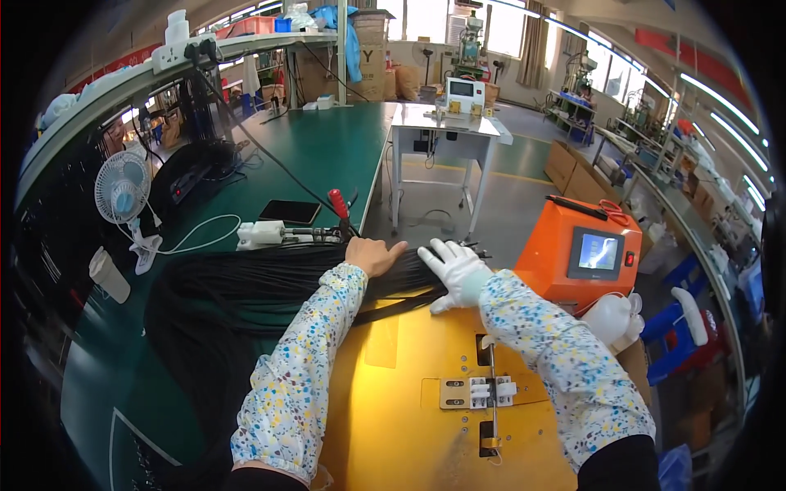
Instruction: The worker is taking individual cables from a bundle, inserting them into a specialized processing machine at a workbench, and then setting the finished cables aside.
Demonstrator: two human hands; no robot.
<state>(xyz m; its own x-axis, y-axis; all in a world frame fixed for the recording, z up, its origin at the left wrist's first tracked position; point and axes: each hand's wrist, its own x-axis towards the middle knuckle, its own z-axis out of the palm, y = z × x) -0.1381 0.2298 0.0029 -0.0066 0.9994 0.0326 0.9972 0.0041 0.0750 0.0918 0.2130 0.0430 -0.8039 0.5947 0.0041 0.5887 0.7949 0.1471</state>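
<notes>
A thick bundle of long black cables [246, 282] lies across the green table and the far edge of the yellow work plate [393, 409]. My bare left hand [373, 256] rests over the bundle, its thumb stretched out to the right; the other fingertips are partly hidden. To its right, my right hand [453, 270] in a white glove lies on the cables near their ends, fingers spread. Just beyond my left hand stands a toggle clamp with a red handle [337, 203]. A metal rod with white blocks [491, 393] is mounted on the yellow plate.
An orange machine [573, 254] with a screen stands to the right. On the green table [327, 155] are a dark tablet [290, 212], a white fan [123, 188] and a white cup [109, 276]. A white bench [442, 123] stands ahead; white bottles [610, 317] sit beside my right sleeve.
</notes>
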